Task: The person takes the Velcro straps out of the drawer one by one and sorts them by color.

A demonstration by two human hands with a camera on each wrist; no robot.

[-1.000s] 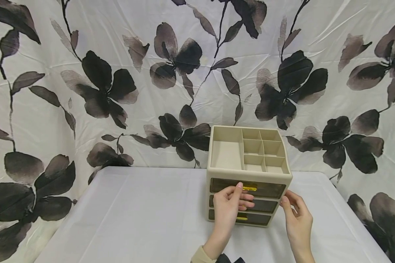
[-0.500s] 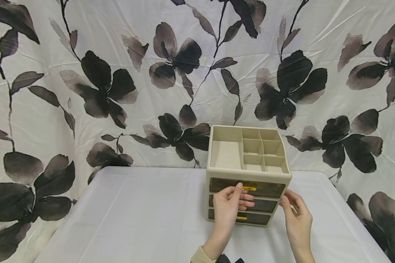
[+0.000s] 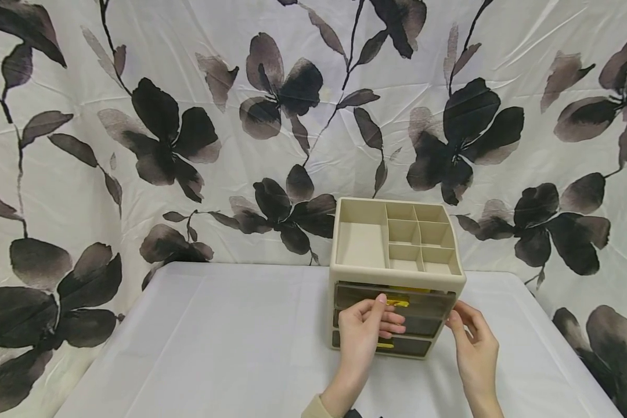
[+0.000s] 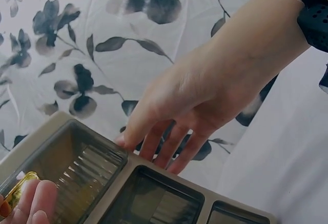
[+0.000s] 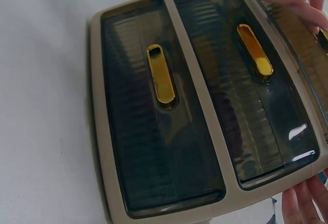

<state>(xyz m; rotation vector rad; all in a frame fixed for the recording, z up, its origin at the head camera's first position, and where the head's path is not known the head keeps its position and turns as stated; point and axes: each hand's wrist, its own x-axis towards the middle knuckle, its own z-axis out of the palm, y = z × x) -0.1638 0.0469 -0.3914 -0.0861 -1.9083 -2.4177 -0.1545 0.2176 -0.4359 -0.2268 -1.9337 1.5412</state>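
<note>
A cream desktop drawer organizer (image 3: 397, 275) stands on the table with dark see-through drawers. My left hand (image 3: 362, 337) pinches the gold handle (image 3: 399, 303) of the top drawer (image 3: 432, 306), which juts slightly out of the frame. In the left wrist view, its fingertips (image 4: 43, 198) show at that handle. My right hand (image 3: 475, 345) touches the organizer's right side near the front corner, fingers fairly straight. The right wrist view shows the middle drawer (image 5: 220, 80) and bottom drawer (image 5: 138, 131) pushed in, each with a gold handle.
The organizer's top has a wide compartment (image 3: 361, 244) on the left and several small ones (image 3: 403, 232) on the right. A white cloth covers the table (image 3: 230, 337). Behind hangs a floral curtain (image 3: 345, 145). A black device (image 4: 315, 19) is strapped on the right wrist.
The top drawer has come forward a little from its flush position, with my left hand on its handle. My right hand stays at the organizer's side.
</note>
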